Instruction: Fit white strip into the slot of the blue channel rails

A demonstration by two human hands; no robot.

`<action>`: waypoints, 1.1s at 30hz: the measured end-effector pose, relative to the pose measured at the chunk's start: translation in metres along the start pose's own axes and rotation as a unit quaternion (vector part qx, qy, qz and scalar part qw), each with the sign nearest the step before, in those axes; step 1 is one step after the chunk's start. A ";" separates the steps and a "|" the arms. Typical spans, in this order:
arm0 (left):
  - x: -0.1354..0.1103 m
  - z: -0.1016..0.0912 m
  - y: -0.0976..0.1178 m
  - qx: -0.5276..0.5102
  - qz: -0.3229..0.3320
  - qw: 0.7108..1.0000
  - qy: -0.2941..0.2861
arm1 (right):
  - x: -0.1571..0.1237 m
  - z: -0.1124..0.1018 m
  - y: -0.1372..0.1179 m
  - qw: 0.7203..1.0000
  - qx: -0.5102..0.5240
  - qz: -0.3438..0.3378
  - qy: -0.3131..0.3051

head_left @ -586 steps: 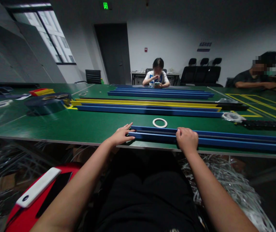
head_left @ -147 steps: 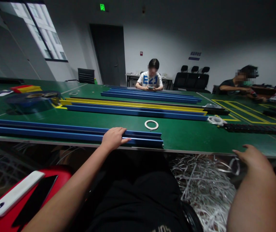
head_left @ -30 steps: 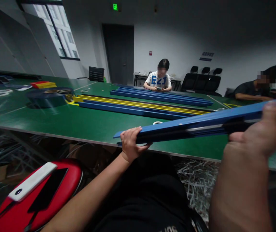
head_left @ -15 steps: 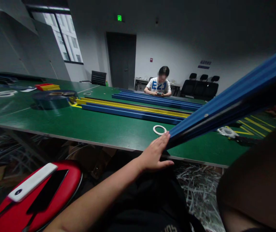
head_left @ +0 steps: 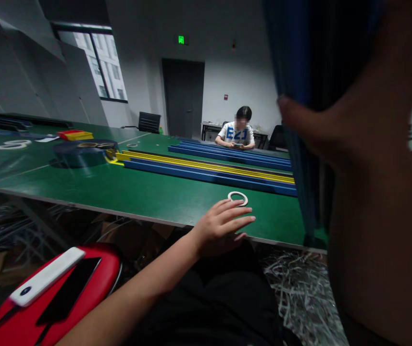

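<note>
My left hand point(head_left: 222, 223) hovers at the near edge of the green table with its fingers spread and nothing in it. Just beyond its fingertips lies a white ring point(head_left: 238, 198), perhaps a roll of narrow tape. Close to the camera on the right, my right hand point(head_left: 353, 115) grips a long blue profile strip point(head_left: 292, 86). The strip stands nearly upright, blurred, its lower end at the table's near edge. My right forearm hides part of it. Behind both hands lie a yellow strip point(head_left: 206, 166) and more blue strips point(head_left: 209, 177).
On the green table point(head_left: 93, 190) rest a large dark blue roll point(head_left: 79, 156) and a red and yellow tray point(head_left: 76, 135). A red stool point(head_left: 101, 274) at lower left bears a white device and a phone. Across the table sits a person point(head_left: 236, 132). Shredded scraps point(head_left: 299, 283) cover the floor.
The blue strip has swung from a slant to nearly upright. My left hand has come off its lower end, spread its fingers and shifted slightly left. My right hand has come into view.
</note>
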State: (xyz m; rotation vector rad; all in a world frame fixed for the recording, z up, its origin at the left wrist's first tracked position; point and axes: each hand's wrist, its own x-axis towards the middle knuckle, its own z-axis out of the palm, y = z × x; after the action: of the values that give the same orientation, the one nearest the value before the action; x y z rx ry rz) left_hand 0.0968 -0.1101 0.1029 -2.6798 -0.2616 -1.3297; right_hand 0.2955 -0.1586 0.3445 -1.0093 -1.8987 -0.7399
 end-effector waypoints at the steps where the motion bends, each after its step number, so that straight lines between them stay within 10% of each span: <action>1: 0.000 -0.010 0.000 0.030 0.011 0.999 0.034 | -0.003 0.010 -0.013 0.999 -0.040 0.029 0.017; 10: -0.017 -0.076 -0.030 0.292 -0.063 0.950 0.088 | -0.084 0.087 -0.022 0.961 -0.096 -0.009 -0.260; 14: -0.031 -0.084 -0.051 0.328 -0.169 0.929 0.027 | -0.120 0.108 -0.018 0.933 -0.084 -0.027 -0.348; 24: -0.082 -0.033 -0.077 0.244 -0.232 0.938 -0.081 | -0.168 0.131 0.020 0.887 0.001 -0.021 -0.461; 33: -0.080 -0.012 -0.079 0.199 -0.264 0.933 -0.143 | -0.190 0.144 0.042 0.865 0.060 0.026 -0.498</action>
State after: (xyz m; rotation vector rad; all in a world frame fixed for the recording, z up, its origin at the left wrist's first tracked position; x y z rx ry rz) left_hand 0.0228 -0.0431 0.0503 -2.5135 -1.2155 -0.8380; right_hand 0.3351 -0.0930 0.1144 -1.5205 -2.7073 0.0045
